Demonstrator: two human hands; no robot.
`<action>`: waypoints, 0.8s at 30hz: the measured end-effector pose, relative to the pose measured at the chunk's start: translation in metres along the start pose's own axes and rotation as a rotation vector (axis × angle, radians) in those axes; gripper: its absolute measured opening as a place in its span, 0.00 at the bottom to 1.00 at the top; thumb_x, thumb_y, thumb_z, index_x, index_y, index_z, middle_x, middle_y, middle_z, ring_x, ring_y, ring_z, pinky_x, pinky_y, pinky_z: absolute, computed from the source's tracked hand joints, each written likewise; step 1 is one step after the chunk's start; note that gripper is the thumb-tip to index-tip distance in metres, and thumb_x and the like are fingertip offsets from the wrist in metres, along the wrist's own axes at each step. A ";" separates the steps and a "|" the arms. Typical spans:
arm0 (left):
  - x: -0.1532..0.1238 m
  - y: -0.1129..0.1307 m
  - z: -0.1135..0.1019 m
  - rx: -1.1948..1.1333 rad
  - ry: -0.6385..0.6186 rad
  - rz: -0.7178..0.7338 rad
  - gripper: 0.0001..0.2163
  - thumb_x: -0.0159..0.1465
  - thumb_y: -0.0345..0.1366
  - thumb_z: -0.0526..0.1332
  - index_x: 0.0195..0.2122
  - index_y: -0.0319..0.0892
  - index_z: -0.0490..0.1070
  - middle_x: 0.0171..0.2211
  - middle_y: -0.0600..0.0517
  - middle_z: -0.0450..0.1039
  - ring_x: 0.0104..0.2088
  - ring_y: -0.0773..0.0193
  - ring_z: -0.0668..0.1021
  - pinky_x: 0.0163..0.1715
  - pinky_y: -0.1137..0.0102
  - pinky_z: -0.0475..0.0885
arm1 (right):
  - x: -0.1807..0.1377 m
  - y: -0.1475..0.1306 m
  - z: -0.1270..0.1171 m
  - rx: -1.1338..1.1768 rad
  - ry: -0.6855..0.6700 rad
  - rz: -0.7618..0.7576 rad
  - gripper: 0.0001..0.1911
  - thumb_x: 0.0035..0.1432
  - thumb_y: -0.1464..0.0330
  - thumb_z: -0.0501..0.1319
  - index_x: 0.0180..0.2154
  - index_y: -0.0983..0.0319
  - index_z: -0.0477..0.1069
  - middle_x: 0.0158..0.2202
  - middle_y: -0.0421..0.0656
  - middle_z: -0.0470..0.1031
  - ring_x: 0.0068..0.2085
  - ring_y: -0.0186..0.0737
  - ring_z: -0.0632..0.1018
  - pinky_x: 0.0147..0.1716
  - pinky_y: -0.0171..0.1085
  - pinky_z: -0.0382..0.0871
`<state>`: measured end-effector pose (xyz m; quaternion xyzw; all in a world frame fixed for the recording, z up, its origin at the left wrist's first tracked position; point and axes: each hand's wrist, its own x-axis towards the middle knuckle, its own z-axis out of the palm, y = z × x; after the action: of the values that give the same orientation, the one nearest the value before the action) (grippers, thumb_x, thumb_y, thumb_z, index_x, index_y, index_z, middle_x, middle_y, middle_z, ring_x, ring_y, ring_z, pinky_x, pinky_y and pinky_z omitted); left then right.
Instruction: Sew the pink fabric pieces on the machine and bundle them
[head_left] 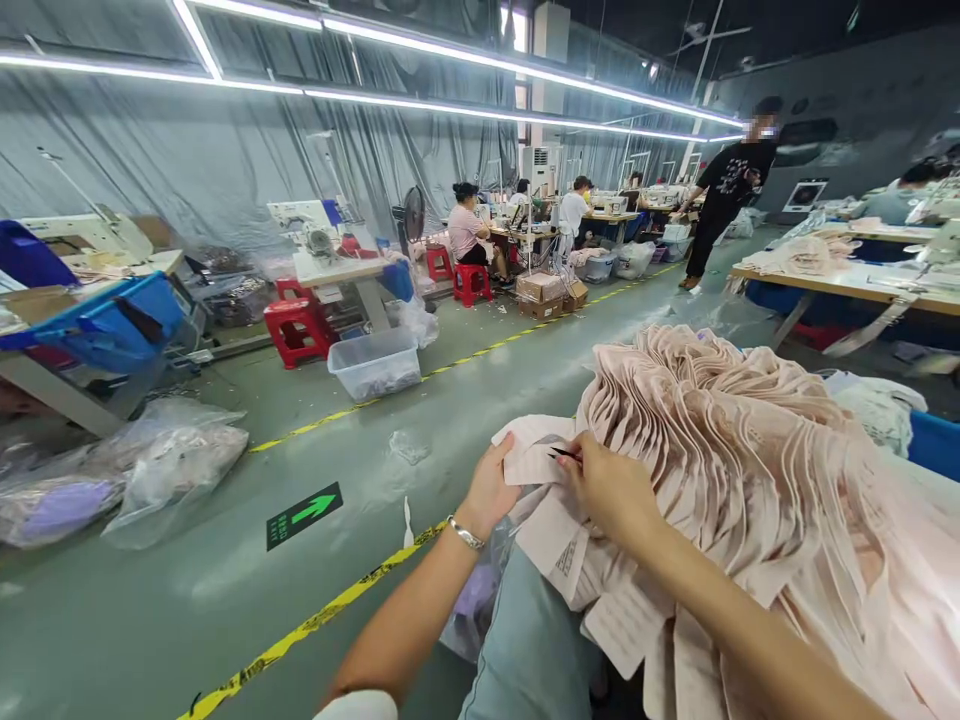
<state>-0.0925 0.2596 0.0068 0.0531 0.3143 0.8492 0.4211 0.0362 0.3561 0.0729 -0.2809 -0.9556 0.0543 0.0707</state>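
My left hand (491, 490), with a silver bracelet at its wrist, pinches the edge of a pale pink fabric piece (529, 465) held up above my lap. My right hand (611, 490) is closed around small dark thread snips (564, 454), mostly hidden in the fingers. Their pointed tips lie against the fabric piece. Beside and below my right arm spreads a large pile of pale pink garment pieces (720, 430), layered in many folds. Several flat ends of it, one with dark printing (566, 560), hang over my knee.
A yellow tape line (322, 620) and a green arrow sign (304, 515) mark the floor at left. Beyond stand a clear plastic bin (375, 365), red stools (300, 325) and sewing tables. A person in black (731, 190) walks in the aisle. A blue bin (934, 440) is at right.
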 end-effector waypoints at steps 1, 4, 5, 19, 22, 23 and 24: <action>0.000 -0.001 0.000 -0.009 -0.006 0.005 0.07 0.65 0.32 0.61 0.41 0.34 0.75 0.39 0.44 0.79 0.40 0.56 0.81 0.51 0.63 0.74 | 0.003 -0.004 0.002 -0.025 -0.002 0.012 0.12 0.70 0.62 0.50 0.47 0.62 0.65 0.37 0.46 0.80 0.36 0.45 0.81 0.27 0.37 0.57; 0.001 -0.003 -0.002 -0.009 -0.019 -0.001 0.07 0.64 0.33 0.64 0.42 0.35 0.76 0.40 0.45 0.79 0.38 0.58 0.81 0.47 0.64 0.75 | 0.010 -0.010 0.008 -0.054 0.012 -0.002 0.12 0.70 0.61 0.51 0.47 0.62 0.64 0.36 0.46 0.80 0.36 0.45 0.81 0.26 0.37 0.55; 0.001 -0.003 -0.004 0.003 -0.019 -0.006 0.08 0.63 0.34 0.65 0.42 0.36 0.76 0.40 0.45 0.79 0.38 0.58 0.81 0.46 0.64 0.75 | 0.012 -0.010 0.010 -0.055 0.015 -0.015 0.11 0.70 0.61 0.51 0.46 0.61 0.64 0.35 0.45 0.80 0.36 0.44 0.81 0.26 0.37 0.54; -0.006 0.003 -0.024 0.083 -0.067 -0.056 0.15 0.55 0.38 0.72 0.41 0.36 0.76 0.42 0.43 0.79 0.45 0.53 0.80 0.51 0.61 0.73 | -0.022 0.006 0.007 0.054 0.058 -0.044 0.09 0.67 0.61 0.53 0.42 0.60 0.64 0.32 0.42 0.80 0.32 0.46 0.80 0.25 0.36 0.53; -0.007 -0.002 -0.014 -0.077 -0.086 -0.082 0.12 0.58 0.34 0.70 0.41 0.36 0.76 0.42 0.44 0.79 0.45 0.54 0.80 0.53 0.60 0.72 | -0.021 0.000 0.007 0.006 0.082 -0.005 0.10 0.68 0.61 0.53 0.43 0.60 0.64 0.31 0.42 0.80 0.30 0.46 0.80 0.24 0.36 0.50; -0.007 -0.003 -0.012 -0.092 -0.081 -0.075 0.11 0.58 0.33 0.69 0.41 0.35 0.76 0.41 0.44 0.79 0.43 0.55 0.80 0.52 0.60 0.73 | -0.019 -0.002 0.007 0.000 0.087 0.008 0.10 0.68 0.61 0.53 0.43 0.60 0.64 0.31 0.43 0.80 0.30 0.46 0.80 0.24 0.36 0.49; -0.008 -0.004 -0.010 -0.094 -0.075 -0.062 0.11 0.58 0.33 0.70 0.40 0.35 0.76 0.40 0.45 0.79 0.42 0.55 0.80 0.52 0.61 0.73 | -0.017 -0.003 0.007 -0.002 0.088 0.015 0.09 0.68 0.61 0.53 0.42 0.60 0.64 0.31 0.43 0.80 0.30 0.45 0.80 0.24 0.36 0.49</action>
<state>-0.0882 0.2504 -0.0023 0.0551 0.2595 0.8470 0.4607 0.0472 0.3440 0.0650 -0.2905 -0.9494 0.0415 0.1120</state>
